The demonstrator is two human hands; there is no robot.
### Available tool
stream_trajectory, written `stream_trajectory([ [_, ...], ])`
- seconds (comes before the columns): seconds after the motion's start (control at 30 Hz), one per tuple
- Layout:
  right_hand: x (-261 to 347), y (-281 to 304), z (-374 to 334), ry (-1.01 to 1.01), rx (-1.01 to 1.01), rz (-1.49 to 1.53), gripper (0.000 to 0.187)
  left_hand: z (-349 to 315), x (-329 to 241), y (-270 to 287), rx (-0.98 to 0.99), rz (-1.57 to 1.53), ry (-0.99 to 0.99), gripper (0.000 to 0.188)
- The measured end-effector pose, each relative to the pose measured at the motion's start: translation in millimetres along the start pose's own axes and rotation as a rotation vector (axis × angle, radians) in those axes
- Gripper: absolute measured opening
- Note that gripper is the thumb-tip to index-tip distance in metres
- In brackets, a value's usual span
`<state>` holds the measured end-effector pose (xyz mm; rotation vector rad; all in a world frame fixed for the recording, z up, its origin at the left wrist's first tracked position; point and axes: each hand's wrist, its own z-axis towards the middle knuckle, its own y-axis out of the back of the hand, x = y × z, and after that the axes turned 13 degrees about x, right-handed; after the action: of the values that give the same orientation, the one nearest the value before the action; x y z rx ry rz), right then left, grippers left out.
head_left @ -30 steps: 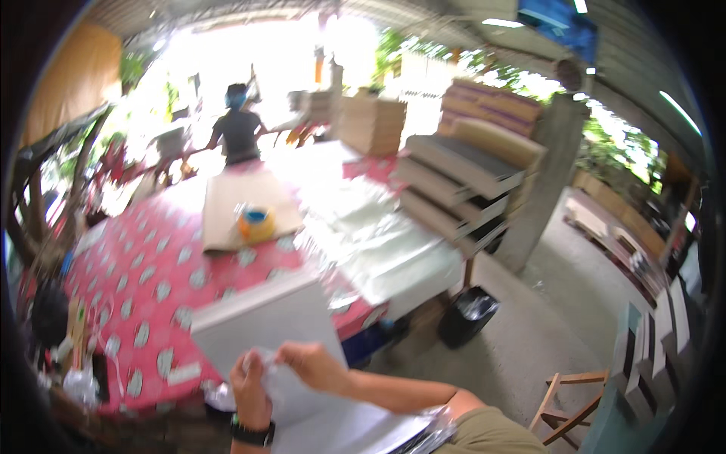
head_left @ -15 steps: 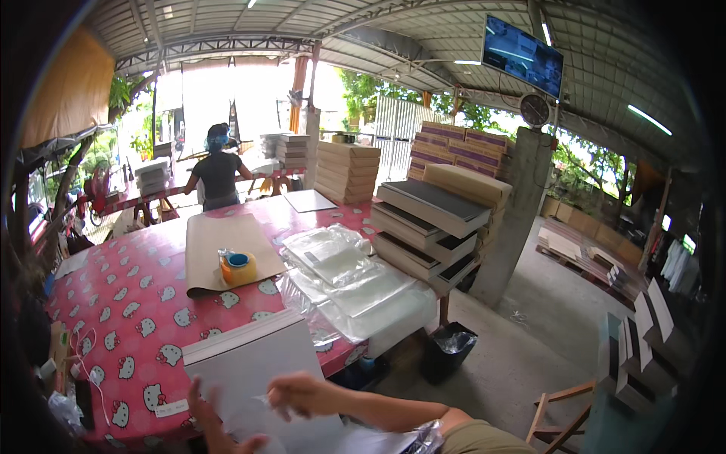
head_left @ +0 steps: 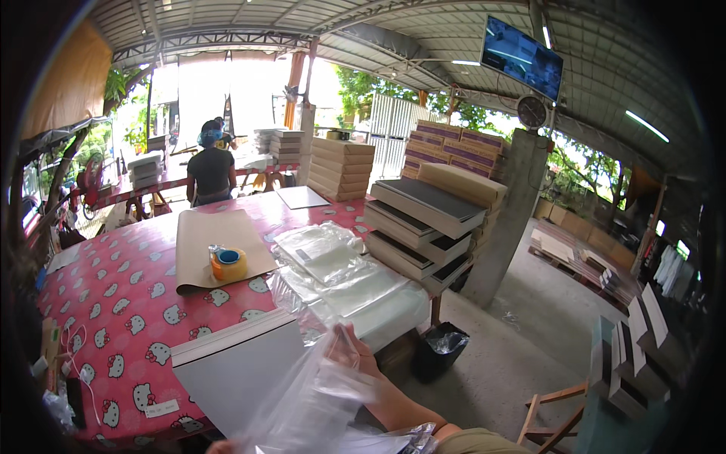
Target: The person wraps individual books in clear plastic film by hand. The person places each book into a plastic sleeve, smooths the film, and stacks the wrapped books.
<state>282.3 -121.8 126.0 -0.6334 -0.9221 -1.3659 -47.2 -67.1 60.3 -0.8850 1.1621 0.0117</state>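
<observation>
My right hand (head_left: 354, 352) is closed on a clear plastic bag (head_left: 302, 405) and lifts it over the near table edge. The bag hangs down, blurred and see-through, across a flat stack of grey-white boards (head_left: 234, 362). At the bottom edge of the picture only a bit of my left hand (head_left: 221, 448) shows, by the bag's lower end; its fingers are hidden. Beyond my right hand lies a pile of clear plastic bags (head_left: 355, 291). A roll of orange-yellow tape (head_left: 229, 265) with a blue core sits on a brown paper sheet (head_left: 204, 227).
The table (head_left: 113, 295) has a pink cartoon-cat cover. Thick dark-topped board stacks (head_left: 423, 227) and brown wrapped packs (head_left: 340, 166) stand at its far right. A black bin (head_left: 441, 352) is on the floor, near a concrete post (head_left: 507, 219). Another person (head_left: 212, 170) stands beyond the table.
My right hand has moved right and up, now with the plastic bag stretched from it. My left hand has dropped almost out of the picture. The person beyond has shifted slightly.
</observation>
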Motion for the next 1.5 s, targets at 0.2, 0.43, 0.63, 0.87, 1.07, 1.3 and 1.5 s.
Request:
stream_trajectory([
  [0.2,-2.8,-14.8,2.4,-0.339,1.325,0.343,0.038,-18.6,-28.2,15.1,0.143,0.305,0.108,0.036],
  [0.43,-19.2,31.3,17.6,-0.425,-0.065,-0.113,0.024,28.3,-32.2,-6.6,-0.339,0.541,-0.405,0.033],
  [0.63,-34.0,22.3,35.0,-0.058,-0.065,-0.809,0.033,51.3,-42.6,-12.7,-0.922,1.778,-0.584,0.027],
  [0.87,1.6,20.3,18.8,-0.312,-0.242,-0.038,0.014,23.7,-60.6,-36.7,-0.655,1.284,-0.441,0.019],
  [1.07,-5.0,30.4,-0.4,-0.579,-0.087,0.706,0.007,4.9,-56.2,-36.9,-0.444,-0.079,-0.025,0.021],
  [1.3,-87.5,24.3,-74.0,-0.712,-0.099,0.591,0.015,-39.3,31.0,61.8,-0.363,0.149,0.048,0.023],
  [1.5,-227.8,4.9,-201.2,-0.879,-0.120,0.346,0.020,-54.8,140.9,99.6,-0.386,0.477,0.306,0.022],
])
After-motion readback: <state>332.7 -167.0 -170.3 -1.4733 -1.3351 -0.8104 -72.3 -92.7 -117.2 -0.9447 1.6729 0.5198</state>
